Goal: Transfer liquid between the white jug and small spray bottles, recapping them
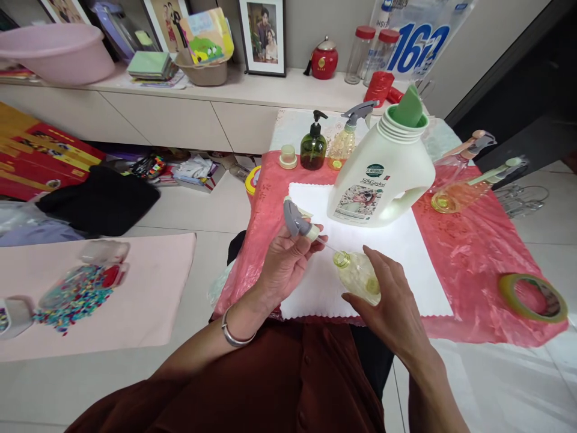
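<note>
My left hand [288, 258] pinches a grey trigger spray head [297, 221], its thin dip tube slanting down to the right. The tube's lower end is close to the open neck of a small clear yellowish bottle [358, 273]; whether it enters the neck I cannot tell. Thumb and fingers of my right hand [390, 297] curve around that bottle, which tilts over a white cloth [311, 294]. Just behind stands a large white detergent jug [383, 168] with a green spout [408, 108] in its open mouth.
A dark green pump bottle [313, 147], an amber spray bottle [343, 141] and a pale cap [288, 157] stand at the back. On the right are a pink spray bottle [453, 168], an orange spray bottle [469, 192] and a tape roll [556, 307]. Red plastic [487, 258] covers the table.
</note>
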### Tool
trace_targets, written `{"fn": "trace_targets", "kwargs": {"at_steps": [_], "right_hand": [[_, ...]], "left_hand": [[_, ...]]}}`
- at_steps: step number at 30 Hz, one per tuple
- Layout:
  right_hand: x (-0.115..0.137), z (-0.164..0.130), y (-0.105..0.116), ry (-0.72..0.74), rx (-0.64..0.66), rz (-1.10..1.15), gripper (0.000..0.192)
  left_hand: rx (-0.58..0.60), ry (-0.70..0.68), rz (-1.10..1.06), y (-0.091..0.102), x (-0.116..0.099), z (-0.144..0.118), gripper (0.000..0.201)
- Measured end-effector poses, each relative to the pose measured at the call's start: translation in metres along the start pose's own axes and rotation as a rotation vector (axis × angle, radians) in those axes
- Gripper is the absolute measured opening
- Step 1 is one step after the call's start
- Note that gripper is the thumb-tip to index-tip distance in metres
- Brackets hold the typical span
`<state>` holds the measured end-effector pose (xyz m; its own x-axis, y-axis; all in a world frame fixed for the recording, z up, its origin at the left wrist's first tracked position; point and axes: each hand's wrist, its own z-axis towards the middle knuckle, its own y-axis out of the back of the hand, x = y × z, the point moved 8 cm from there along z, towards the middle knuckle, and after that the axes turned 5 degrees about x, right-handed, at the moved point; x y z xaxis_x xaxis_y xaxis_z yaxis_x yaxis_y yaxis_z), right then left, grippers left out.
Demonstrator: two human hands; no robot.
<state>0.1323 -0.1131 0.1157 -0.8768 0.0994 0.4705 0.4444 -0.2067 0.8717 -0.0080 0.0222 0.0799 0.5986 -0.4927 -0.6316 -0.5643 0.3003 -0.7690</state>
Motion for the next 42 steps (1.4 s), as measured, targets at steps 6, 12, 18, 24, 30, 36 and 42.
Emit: {"fn": "trace_targets", "kwargs": {"at_steps": [6, 12, 18, 24, 30, 36, 42], "right_hand": [[0.007, 0.002, -0.002, 0.005, 0.002, 0.011, 0.071], [0.007, 0.000, -0.006, 0.007, 0.021, -0.008, 0.071], [0.008, 0.000, -0.011, 0.017, 0.031, -0.030, 0.069], [0.007, 0.000, -0.014, 0.011, 0.035, -0.021, 0.071], [0.007, 0.000, -0.015, 0.008, 0.034, -0.013, 0.071], [0.006, -0.001, -0.017, 0.007, 0.038, -0.007, 0.072], [0.006, -0.003, -0.019, 0.009, 0.031, 0.008, 0.071]], "left_hand": [[0.023, 0.032, 0.033, -0.002, 0.020, -0.005, 0.045], [0.021, 0.046, 0.034, -0.003, 0.026, -0.008, 0.047], [0.029, 0.068, 0.046, -0.003, 0.029, -0.010, 0.045], [0.053, 0.037, 0.063, -0.006, 0.024, -0.009, 0.042], [0.059, -0.014, 0.137, -0.004, 0.016, -0.006, 0.037], [0.051, 0.019, 0.143, 0.000, 0.021, -0.006, 0.036], [0.045, 0.031, 0.134, 0.002, 0.024, -0.006, 0.037]]}}
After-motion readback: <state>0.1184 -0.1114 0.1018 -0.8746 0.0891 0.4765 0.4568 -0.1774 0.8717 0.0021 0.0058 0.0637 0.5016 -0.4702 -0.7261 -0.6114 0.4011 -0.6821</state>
